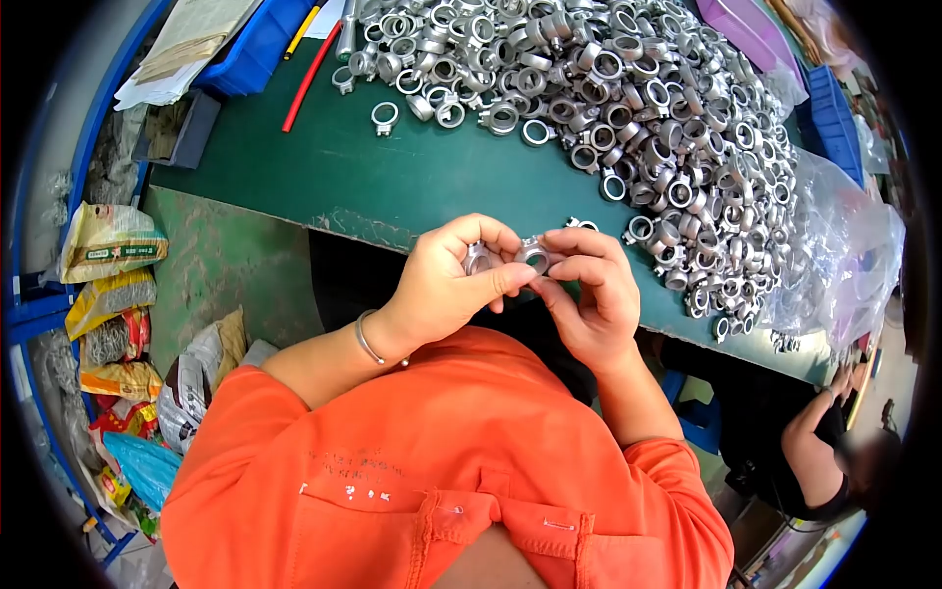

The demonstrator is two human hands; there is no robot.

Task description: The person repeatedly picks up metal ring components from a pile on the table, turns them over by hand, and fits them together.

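Observation:
My left hand (456, 275) is closed around a metal ring (478, 259), its thumb reaching toward my right hand. My right hand (592, 285) pinches a second metal ring (534, 257) between thumb and fingers, and the fingertips of both hands meet beside it. Both rings are held above the near edge of the green table (285, 177). A large heap of similar silver rings (608, 118) covers the far and right parts of the table. One loose ring (581, 225) lies just beyond my right hand.
A red rod (312, 77) and a yellow one (301, 32) lie by a blue bin (257, 49) at the upper left. Clear plastic (834, 245) drapes over the right side. A co-worker's arm (816, 447) is at the lower right. Sacks (201, 378) stand left.

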